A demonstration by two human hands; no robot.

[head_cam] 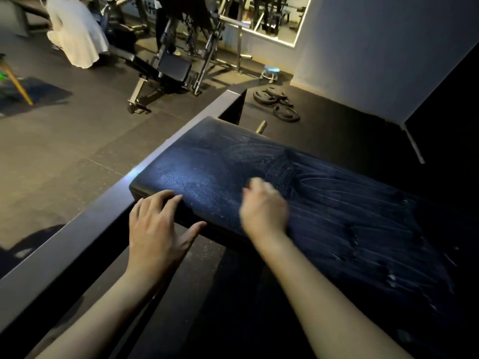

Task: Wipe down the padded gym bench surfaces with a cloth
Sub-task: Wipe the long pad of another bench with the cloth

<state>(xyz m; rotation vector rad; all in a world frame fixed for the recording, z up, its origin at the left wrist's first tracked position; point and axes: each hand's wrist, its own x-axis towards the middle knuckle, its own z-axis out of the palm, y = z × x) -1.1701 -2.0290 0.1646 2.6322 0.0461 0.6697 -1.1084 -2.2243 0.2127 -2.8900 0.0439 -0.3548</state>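
Bench pad: dark blue grained vinyl, pale wet streaks across its right part, beside grey rail | left hand: fingers straight and spread, resting on near corner | right hand: blurred on pad, grip cannot be told.

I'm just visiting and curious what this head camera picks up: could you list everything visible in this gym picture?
Bench pad: one, dark blue with whitish wipe streaks, centre-right.
Frame rail: one, dark grey, beside the pad's left end.
Weight plates: several, black, on the floor beyond the pad.
Stool: one, blue top, by the far wall.
Other bench: one, black, upper middle.
Crouching person: one, white clothing, upper left.
Mirror: one, far wall.
Left hand: one, flat on the pad's near corner.
Right hand: one, blurred, on the pad.
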